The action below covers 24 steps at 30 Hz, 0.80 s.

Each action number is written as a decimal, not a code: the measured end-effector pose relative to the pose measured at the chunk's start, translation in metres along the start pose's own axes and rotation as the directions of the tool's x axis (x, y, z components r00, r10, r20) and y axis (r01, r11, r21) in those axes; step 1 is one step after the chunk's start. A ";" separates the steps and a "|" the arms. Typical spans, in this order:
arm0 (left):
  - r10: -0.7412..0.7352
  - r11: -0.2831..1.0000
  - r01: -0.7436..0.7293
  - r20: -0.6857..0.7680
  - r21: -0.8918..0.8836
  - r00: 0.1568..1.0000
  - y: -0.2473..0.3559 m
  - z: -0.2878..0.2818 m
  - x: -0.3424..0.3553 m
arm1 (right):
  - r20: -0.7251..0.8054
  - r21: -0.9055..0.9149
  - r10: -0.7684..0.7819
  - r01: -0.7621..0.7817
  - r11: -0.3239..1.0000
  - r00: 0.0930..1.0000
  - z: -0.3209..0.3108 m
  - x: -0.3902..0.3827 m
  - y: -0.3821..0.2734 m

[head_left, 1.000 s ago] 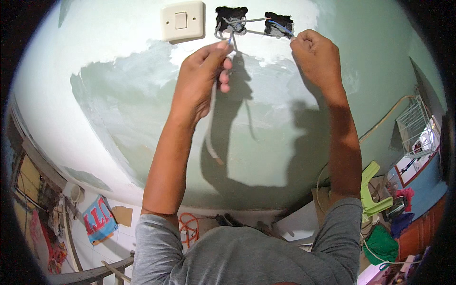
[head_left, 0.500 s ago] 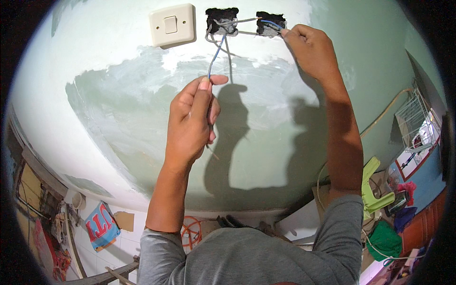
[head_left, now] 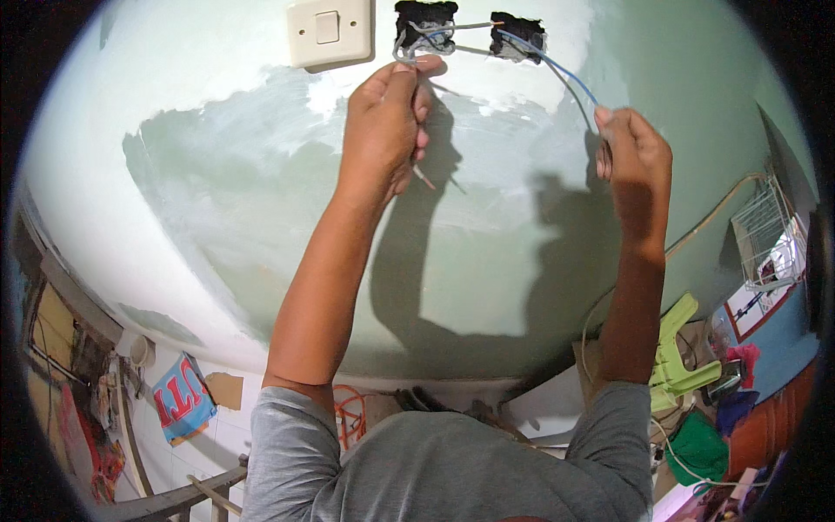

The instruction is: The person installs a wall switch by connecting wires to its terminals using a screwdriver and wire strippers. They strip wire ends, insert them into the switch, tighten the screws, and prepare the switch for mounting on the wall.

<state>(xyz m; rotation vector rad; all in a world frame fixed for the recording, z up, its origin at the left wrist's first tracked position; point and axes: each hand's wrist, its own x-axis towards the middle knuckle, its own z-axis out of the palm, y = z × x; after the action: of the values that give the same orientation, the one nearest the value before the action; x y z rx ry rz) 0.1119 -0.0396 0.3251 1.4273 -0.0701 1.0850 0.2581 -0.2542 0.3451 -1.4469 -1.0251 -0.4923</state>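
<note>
Two rough square holes are cut in the wall, the left hole (head_left: 425,12) and the right hole (head_left: 517,22). A blue electrical wire (head_left: 570,76) runs out of the right hole, down to my right hand (head_left: 637,161), which pinches it between thumb and fingers. Just under the left hole, my left hand (head_left: 387,122) is closed around grey electrical wire (head_left: 422,176); a bare tip of it pokes out below the fingers. Another grey wire (head_left: 465,27) with a copper end reaches across between the holes. How many strands the left hand holds is hidden.
A cream wall switch (head_left: 329,33) is mounted left of the holes. Patchy plaster (head_left: 287,165) covers the wall. Below right are a green plastic stool (head_left: 683,365) and a wire rack (head_left: 765,230). An orange cable (head_left: 350,413) and wooden bars (head_left: 200,500) lie low at left.
My left hand has risen to the left hole, and less blue wire shows there. My right hand has moved down and right from the right hole, with a longer stretch of blue wire now out.
</note>
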 end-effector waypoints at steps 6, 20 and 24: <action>-0.077 0.992 0.069 -0.072 -0.102 0.994 -0.007 -0.004 -0.036 | -0.006 0.030 0.076 -0.075 0.997 0.997 -0.003 -0.005 0.026; -0.050 0.997 0.054 0.068 -0.061 0.996 -0.006 0.012 -0.014 | -0.004 -0.061 0.001 -0.001 0.998 1.000 -0.042 -0.018 0.034; -0.055 0.996 0.061 0.100 -0.060 0.993 -0.005 0.015 0.002 | -0.017 -0.039 0.038 -0.039 0.999 0.999 -0.069 -0.036 0.022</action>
<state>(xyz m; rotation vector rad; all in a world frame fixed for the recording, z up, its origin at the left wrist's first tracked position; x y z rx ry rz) 0.1243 -0.0498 0.3258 1.4169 -0.1314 0.9568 0.2764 -0.3273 0.3161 -1.4920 -0.9775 -0.4984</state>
